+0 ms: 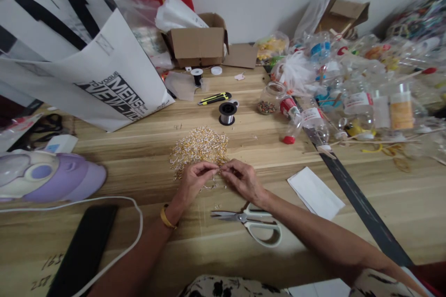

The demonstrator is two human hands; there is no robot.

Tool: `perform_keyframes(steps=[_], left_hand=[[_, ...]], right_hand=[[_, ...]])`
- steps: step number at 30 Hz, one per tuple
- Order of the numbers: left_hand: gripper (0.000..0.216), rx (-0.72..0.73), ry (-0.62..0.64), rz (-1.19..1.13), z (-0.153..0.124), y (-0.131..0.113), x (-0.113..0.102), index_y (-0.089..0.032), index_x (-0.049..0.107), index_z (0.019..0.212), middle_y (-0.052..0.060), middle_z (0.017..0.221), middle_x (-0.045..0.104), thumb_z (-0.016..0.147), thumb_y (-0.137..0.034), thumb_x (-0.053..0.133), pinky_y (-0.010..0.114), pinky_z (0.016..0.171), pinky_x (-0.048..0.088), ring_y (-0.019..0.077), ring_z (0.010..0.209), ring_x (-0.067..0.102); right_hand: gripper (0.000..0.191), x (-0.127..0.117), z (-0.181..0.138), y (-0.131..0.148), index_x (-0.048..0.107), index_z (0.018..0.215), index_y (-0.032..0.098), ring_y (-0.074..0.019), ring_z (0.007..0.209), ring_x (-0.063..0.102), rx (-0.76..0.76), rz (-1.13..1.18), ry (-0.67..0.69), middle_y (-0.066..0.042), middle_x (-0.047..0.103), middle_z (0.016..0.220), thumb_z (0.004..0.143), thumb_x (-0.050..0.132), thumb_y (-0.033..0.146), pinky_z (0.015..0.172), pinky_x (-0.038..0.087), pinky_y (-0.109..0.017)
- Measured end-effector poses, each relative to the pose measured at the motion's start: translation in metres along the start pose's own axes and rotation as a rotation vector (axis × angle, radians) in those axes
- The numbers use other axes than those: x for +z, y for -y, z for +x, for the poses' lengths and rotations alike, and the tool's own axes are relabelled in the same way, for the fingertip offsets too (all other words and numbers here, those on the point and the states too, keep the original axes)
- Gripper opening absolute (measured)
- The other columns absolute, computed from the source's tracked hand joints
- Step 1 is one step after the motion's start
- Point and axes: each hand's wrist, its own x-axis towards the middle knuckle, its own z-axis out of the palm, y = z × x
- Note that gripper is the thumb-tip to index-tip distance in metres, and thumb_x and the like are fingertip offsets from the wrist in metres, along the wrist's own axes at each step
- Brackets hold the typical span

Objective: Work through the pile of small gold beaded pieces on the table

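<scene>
My left hand and my right hand meet fingertip to fingertip at the near edge of a pile of small gold and silver beads or chain pieces. Both hands are pinched closed. What sits between the fingertips is too small to name. A short beaded strand lies on the table just under the fingers. Close below my right hand rest scissors with white handles, their blades pointing left. A few tiny loose pieces lie above the blades.
Beyond the pile stand a wire spool and a yellow-black utility knife. Plastic bottles crowd the right side, near a folded white paper. At left are a white bag, a purple device and a black phone.
</scene>
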Motion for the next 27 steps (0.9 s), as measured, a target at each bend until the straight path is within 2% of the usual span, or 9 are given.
perform_keyframes(steps=[4,12,27], left_hand=[[0.011,0.006,0.007,-0.03,0.0012,0.0021,0.0005,-0.015,0.071,0.074,0.004,0.075,0.072,0.068,-0.024,0.07,0.026,0.068,0.052,0.0165,0.07,0.065],[0.01,-0.033,-0.037,-0.055,0.0035,0.0053,0.0012,-0.015,0.069,0.072,0.003,0.073,0.071,0.064,-0.021,0.071,0.024,0.065,0.05,0.0146,0.068,0.063],[0.007,-0.009,-0.006,-0.038,0.0043,0.0077,0.0001,-0.016,0.069,0.071,0.002,0.071,0.069,0.067,-0.02,0.069,0.024,0.067,0.048,0.0143,0.069,0.061]], right_hand=[[0.016,0.0011,-0.0009,-0.0013,0.063,0.091,0.016,-0.0128,0.065,0.056,0.043,0.037,0.005,-0.003,0.062,0.074,0.086,0.058,0.03,0.057,0.044,-0.022],[0.014,-0.0034,0.0022,0.0037,0.062,0.084,0.016,-0.0138,0.067,0.054,-0.031,-0.053,0.003,-0.003,0.06,0.074,0.089,0.053,0.026,0.06,0.042,-0.024],[0.011,-0.0031,0.0024,0.0027,0.058,0.081,0.017,-0.0126,0.064,0.051,-0.027,-0.081,0.017,-0.001,0.056,0.072,0.089,0.051,0.022,0.058,0.04,-0.023]])
